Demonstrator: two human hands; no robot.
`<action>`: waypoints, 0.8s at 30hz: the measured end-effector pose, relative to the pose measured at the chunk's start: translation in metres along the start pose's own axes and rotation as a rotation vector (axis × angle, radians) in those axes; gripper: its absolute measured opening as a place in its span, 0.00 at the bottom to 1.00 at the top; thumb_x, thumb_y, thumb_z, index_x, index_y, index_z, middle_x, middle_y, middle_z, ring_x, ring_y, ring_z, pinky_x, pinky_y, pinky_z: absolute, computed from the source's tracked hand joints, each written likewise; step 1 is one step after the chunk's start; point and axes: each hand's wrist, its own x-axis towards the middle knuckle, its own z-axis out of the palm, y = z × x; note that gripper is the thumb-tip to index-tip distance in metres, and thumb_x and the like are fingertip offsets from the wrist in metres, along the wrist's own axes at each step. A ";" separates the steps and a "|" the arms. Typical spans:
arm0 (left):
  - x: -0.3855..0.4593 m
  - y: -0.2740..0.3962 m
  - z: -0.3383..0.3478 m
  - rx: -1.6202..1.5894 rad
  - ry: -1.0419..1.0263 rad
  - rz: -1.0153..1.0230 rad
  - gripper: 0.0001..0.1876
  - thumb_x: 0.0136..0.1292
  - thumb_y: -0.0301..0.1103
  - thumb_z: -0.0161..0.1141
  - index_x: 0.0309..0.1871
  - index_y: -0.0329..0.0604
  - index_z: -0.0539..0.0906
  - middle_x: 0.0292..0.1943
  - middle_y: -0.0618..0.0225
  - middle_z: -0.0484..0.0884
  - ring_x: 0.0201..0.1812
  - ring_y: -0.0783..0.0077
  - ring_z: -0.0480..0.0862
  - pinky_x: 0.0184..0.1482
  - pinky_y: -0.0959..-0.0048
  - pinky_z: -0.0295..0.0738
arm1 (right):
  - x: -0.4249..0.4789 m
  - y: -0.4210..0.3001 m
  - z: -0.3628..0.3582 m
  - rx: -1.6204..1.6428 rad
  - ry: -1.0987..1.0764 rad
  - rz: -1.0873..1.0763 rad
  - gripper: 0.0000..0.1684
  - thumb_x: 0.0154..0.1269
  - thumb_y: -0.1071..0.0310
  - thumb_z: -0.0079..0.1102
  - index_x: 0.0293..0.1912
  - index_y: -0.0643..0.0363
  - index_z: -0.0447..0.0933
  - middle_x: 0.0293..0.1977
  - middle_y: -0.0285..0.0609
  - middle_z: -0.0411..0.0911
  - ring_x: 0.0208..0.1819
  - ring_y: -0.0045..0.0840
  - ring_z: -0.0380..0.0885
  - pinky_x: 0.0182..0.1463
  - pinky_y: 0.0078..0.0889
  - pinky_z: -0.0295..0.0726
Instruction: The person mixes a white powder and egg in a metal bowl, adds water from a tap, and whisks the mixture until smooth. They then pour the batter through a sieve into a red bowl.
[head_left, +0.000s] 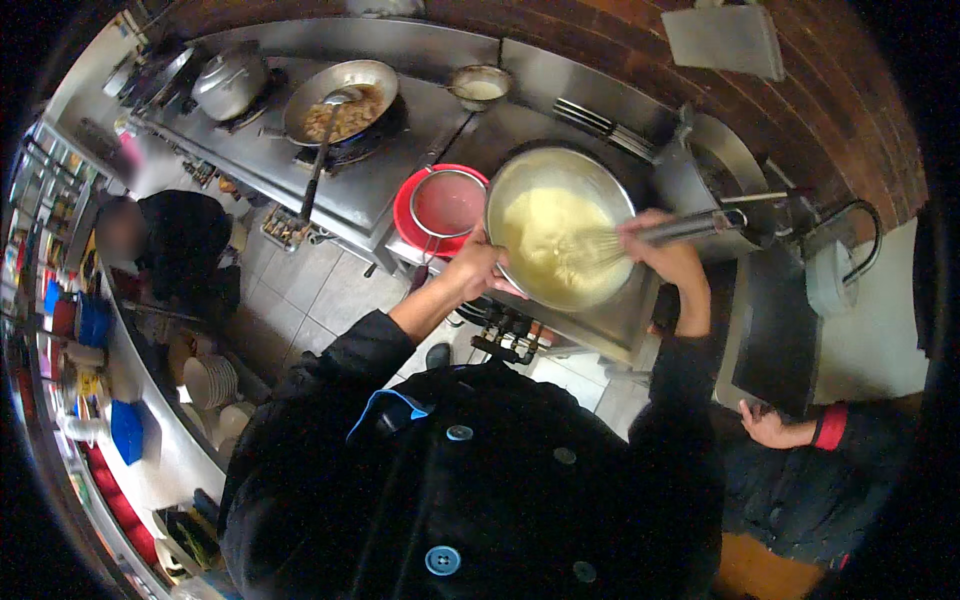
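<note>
A large metal mixing bowl (517, 176) stands before me, tilted a little, with a thick pale-yellow mixture (551, 225) inside. My left hand (481, 264) grips the bowl's left rim, thumb up along its side. My right hand (660, 244) is closed around the lower handle of a balloon whisk (694, 228); its blurred wires dip into the mixture. Just left of the bowl, a fine-mesh sieve (448, 202) rests on a red plastic bowl (405, 214), its dark handle pointing towards me.
Left on the stove (247, 161), a wok (360, 73) of browned food holds a ladle (322, 154) whose handle overhangs the front edge. A lidded pot (225, 86) and a small bowl (480, 84) stand behind. At right are a co-worker's hand (776, 429) and a dark board (776, 322). Another person (187, 240) bends at left.
</note>
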 end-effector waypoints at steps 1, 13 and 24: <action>-0.007 0.011 -0.003 0.012 0.047 0.038 0.41 0.46 0.13 0.44 0.64 0.61 0.49 0.56 0.60 0.63 0.47 0.48 0.74 0.31 0.49 0.80 | 0.018 -0.006 0.007 -0.089 0.078 -0.095 0.10 0.48 0.69 0.63 0.34 0.59 0.78 0.32 0.42 0.76 0.35 0.25 0.75 0.41 0.25 0.74; -0.052 0.108 -0.121 0.175 0.438 0.404 0.39 0.47 0.12 0.41 0.62 0.61 0.52 0.51 0.58 0.68 0.39 0.54 0.78 0.27 0.54 0.81 | 0.127 -0.086 0.154 0.274 -0.105 -0.485 0.13 0.48 0.67 0.65 0.36 0.60 0.78 0.33 0.40 0.78 0.36 0.23 0.75 0.43 0.25 0.72; -0.061 0.139 -0.160 0.266 0.487 0.372 0.45 0.48 0.12 0.40 0.65 0.72 0.43 0.55 0.59 0.63 0.42 0.50 0.77 0.24 0.52 0.80 | 0.148 -0.074 0.176 0.742 0.023 -0.129 0.12 0.57 0.69 0.53 0.41 0.65 0.74 0.37 0.41 0.75 0.39 0.21 0.74 0.45 0.22 0.75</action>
